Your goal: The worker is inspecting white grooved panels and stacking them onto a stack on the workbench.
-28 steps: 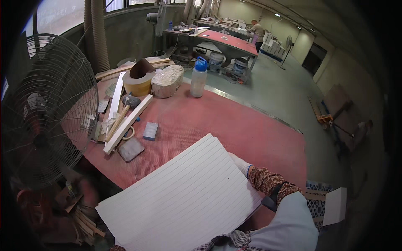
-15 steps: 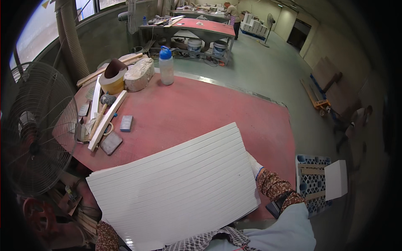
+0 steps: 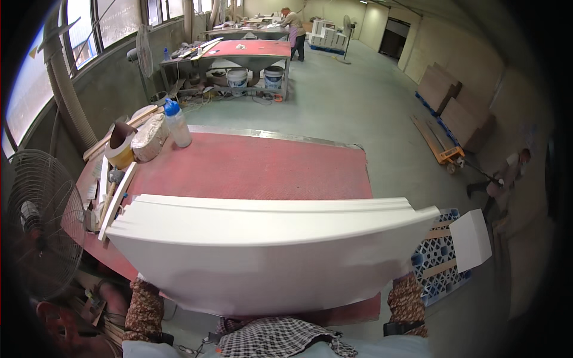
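Note:
A stack of large white boards (image 3: 262, 271) is tipped up on edge in front of me, its broad smooth face toward my body and the staggered board edges along the top. My left hand (image 3: 142, 278) grips its left end; only a sliver of the hand shows above the patterned sleeve. At the opposite end my right hand (image 3: 403, 277) holds the stack, with its fingers hidden by the boards. Beneath and beyond lies the red-topped table (image 3: 262, 164).
A water bottle (image 3: 177, 123), tape roll (image 3: 120, 146), mallet (image 3: 114, 176) and wooden strips (image 3: 119, 200) crowd the table's left side. A fan (image 3: 42, 224) stands left. To the right are a blue pallet (image 3: 433, 262), a pallet jack (image 3: 441, 152) and a person (image 3: 504, 179). Another person (image 3: 292, 33) stands far back.
The white stack has swung from a slanted, flatter position to an upright one, squared to the table. My right hand has moved lower and nearer to me. My view has shifted right.

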A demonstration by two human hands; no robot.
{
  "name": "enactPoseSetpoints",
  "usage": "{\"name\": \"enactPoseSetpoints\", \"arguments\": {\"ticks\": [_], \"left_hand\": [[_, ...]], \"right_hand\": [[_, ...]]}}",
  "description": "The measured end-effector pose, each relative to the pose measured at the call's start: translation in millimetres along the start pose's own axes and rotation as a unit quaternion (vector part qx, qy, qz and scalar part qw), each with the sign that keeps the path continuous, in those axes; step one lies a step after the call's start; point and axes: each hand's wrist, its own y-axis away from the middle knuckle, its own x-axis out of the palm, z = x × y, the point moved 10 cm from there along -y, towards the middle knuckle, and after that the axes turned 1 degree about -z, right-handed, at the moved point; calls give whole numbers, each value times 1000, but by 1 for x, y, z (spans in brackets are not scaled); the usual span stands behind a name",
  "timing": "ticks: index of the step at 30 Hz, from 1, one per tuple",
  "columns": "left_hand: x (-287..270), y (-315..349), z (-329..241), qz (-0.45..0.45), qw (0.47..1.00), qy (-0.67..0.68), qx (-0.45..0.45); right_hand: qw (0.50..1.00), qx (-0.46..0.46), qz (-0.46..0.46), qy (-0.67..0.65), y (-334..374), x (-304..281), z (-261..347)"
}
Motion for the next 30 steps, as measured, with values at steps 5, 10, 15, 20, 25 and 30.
{"name": "enactPoseSetpoints", "arguments": {"ticks": [5, 10, 15, 20, 25, 30], "left_hand": [[40, 27, 16, 15, 998, -49, 31], [49, 60, 27, 10, 997, -74, 37], [42, 79, 35, 14, 996, -80, 40], [22, 84, 35, 21, 995, -87, 49], [15, 90, 27, 63, 970, 216, -93], [17, 80, -25, 62, 959, 276, -1]], "right_hand": [[989, -82, 22, 121, 22, -27, 3], [977, -101, 33, 186, 34, -37, -5], [966, -114, 34, 230, 45, -42, -6], [954, -128, 38, 267, 58, -46, -11], [941, -151, 31, 301, 87, -49, -17], [872, -205, 55, 442, 97, -35, 0]]}}
